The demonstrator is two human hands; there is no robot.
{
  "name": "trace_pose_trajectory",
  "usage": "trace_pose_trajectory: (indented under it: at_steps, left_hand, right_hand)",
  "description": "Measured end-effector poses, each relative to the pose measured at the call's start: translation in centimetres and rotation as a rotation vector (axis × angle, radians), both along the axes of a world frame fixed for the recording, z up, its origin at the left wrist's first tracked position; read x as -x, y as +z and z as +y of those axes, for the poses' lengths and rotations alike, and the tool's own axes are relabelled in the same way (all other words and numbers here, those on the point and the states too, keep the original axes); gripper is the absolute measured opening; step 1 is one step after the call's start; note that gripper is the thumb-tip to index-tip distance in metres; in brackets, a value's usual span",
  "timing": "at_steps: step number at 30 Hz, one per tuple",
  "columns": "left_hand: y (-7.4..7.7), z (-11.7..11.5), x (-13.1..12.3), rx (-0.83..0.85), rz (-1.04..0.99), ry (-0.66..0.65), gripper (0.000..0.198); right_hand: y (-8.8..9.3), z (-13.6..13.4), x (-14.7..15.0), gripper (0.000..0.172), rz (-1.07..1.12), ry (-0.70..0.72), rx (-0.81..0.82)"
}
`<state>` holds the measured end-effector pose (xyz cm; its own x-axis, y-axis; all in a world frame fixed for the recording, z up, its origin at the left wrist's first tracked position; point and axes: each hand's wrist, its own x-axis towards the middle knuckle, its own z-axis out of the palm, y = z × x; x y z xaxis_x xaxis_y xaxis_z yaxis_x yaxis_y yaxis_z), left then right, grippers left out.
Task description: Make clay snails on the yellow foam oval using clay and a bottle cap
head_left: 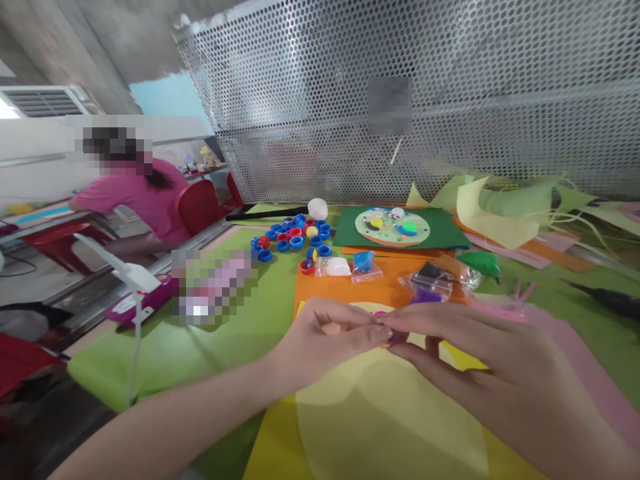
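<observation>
My left hand and my right hand meet fingertip to fingertip, both closed in a pinch. Between them shows a bit of a small purple piece, mostly covered by the fingers; its material is hard to make out. Below lies a large pale yellow paper round on a brighter yellow sheet. A pink spot peeks out behind the fingers. Just beyond are small clear bags holding purple, white, blue and black soft lumps.
A decorated paper disc rests on green card at the back. Several blue and red rings cluster left of it. A purple box stands at the table's left edge. Beyond sits a person in pink. Perforated metal closes the back.
</observation>
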<state>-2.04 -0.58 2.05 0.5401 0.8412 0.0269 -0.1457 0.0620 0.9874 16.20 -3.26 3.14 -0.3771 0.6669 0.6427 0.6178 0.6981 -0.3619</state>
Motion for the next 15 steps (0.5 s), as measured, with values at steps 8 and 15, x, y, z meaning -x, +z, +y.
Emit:
trace_pose_trajectory:
  at_steps: [8, 15]
  left_hand:
    - [0.07, -0.18, -0.13, -0.036, 0.007, 0.008, 0.011]
    - [-0.20, 0.05, 0.01, -0.058, -0.007, 0.003, 0.013]
  right_hand:
    - [-0.52, -0.25, 0.32, 0.018, 0.088, 0.011, 0.048]
    - [-0.34, -0.37, 0.20, 0.016, 0.076, -0.029, -0.001]
